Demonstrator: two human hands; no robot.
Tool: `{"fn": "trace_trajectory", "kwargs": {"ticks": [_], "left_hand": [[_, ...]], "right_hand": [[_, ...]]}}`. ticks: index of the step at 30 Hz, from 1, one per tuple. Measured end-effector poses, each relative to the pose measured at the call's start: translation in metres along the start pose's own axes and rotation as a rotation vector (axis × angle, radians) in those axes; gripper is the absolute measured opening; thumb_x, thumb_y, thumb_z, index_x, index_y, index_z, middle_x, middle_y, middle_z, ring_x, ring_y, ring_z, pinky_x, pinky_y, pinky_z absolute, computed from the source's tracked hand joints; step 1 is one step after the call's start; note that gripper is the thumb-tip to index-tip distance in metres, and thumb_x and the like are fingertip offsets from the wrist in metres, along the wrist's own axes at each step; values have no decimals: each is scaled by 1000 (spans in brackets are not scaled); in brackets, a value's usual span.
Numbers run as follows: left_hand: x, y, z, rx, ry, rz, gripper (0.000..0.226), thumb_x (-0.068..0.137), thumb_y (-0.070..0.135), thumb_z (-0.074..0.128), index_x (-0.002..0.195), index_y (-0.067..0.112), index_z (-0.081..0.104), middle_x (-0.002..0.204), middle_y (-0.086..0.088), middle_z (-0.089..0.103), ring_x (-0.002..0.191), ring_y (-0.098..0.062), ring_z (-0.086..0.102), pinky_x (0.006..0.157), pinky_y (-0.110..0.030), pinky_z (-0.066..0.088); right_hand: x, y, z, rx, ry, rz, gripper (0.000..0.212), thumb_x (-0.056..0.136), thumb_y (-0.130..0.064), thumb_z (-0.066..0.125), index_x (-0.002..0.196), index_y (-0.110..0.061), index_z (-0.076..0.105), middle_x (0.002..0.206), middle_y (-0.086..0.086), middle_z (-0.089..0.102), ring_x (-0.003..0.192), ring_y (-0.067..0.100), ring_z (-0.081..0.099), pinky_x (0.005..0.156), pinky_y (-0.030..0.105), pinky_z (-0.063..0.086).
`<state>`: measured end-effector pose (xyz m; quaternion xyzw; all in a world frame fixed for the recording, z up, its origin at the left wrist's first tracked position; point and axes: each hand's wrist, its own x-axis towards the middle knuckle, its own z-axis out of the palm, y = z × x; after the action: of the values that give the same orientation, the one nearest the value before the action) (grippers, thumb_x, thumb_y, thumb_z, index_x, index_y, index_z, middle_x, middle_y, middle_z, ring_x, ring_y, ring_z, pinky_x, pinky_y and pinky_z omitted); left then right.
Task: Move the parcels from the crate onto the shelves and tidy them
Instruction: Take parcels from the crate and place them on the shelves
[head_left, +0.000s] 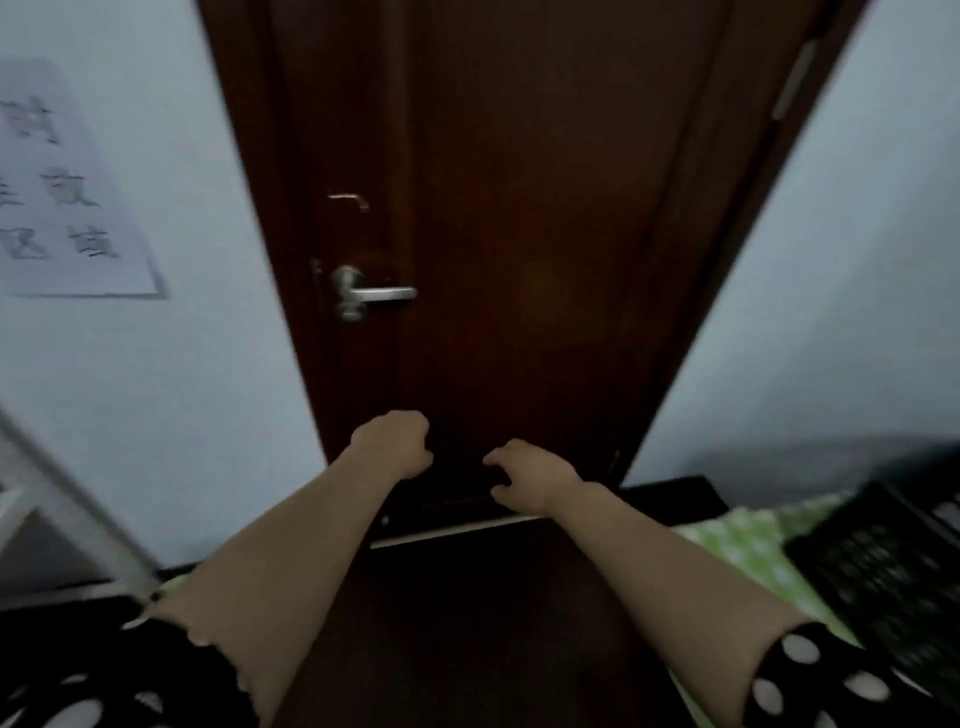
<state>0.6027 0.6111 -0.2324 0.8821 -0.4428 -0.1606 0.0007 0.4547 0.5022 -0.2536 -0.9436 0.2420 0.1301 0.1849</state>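
Before the dark door, the left hand is curled into a fist and nothing is held. The right hand is half curled, and nothing is gripped by it. The black crate is seen low to the door's right, on green spotted cloth. Left of the door, large characters are borne by a wall sheet, too blurred to be read.
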Motion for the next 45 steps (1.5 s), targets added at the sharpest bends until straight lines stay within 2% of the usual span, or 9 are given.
{"fn": "trace_trajectory", "kwargs": {"ticks": [8,14,20,24,29,33,37,41,45], "left_hand": [[-49,306,82,86,-79,460,33,91,29,54,122,21,61,115,-1,62,102,-21,60,81,-33,52],[-84,461,124,221,-106,710,42,92,32,52,132,21,53,130,-2,56,117,-24,54,92,-36,48],[-67,576,137,210,-115,800,13,88,24,54,87,13,61,94,-7,64,91,-25,61,71,-32,47],[-41,668,158,27,-150,842,5,89,22,55,86,21,59,96,-4,64,89,-23,60,76,-33,49],[-5,779,206,-133,-349,766,22,90,12,55,73,24,51,77,11,41,73,-10,46,79,-29,45],[19,836,251,-83,-470,699,31,94,9,51,124,6,58,108,-4,57,101,-17,54,84,-26,44],[36,870,301,-51,-600,602,29,90,8,53,116,-2,60,79,-2,53,81,-17,55,60,-22,42],[49,901,352,-48,-754,466,34,88,13,57,115,-7,59,113,-20,62,105,-31,61,79,-32,51],[54,920,399,-89,-865,317,29,91,9,55,118,-2,56,122,-12,59,113,-25,57,90,-28,48]], "right_hand": [[-246,209,35,137,145,466,50,92,-26,56,140,-18,45,138,11,45,126,28,46,99,30,39],[-387,321,53,275,251,717,43,95,-27,52,137,-18,48,136,9,51,121,27,50,95,33,45],[-449,408,50,420,400,883,38,95,-16,48,132,-18,55,132,5,58,121,23,53,98,34,46],[-470,479,43,494,466,1031,44,91,-2,43,132,-14,56,135,8,56,127,24,49,103,33,42],[-479,572,28,651,552,1208,46,89,3,45,133,-9,54,135,10,55,126,24,49,102,30,39],[-472,636,28,738,533,1239,50,88,7,45,136,-8,50,138,12,52,129,24,46,104,31,37],[-458,691,38,760,493,1216,54,88,9,44,138,-10,48,141,11,50,131,24,46,106,33,39],[-442,745,44,745,444,1123,52,90,8,41,138,-12,48,141,10,49,127,26,48,102,33,44],[-427,784,57,783,410,1044,50,91,6,41,137,-11,49,139,11,50,128,26,47,106,35,41]]}}
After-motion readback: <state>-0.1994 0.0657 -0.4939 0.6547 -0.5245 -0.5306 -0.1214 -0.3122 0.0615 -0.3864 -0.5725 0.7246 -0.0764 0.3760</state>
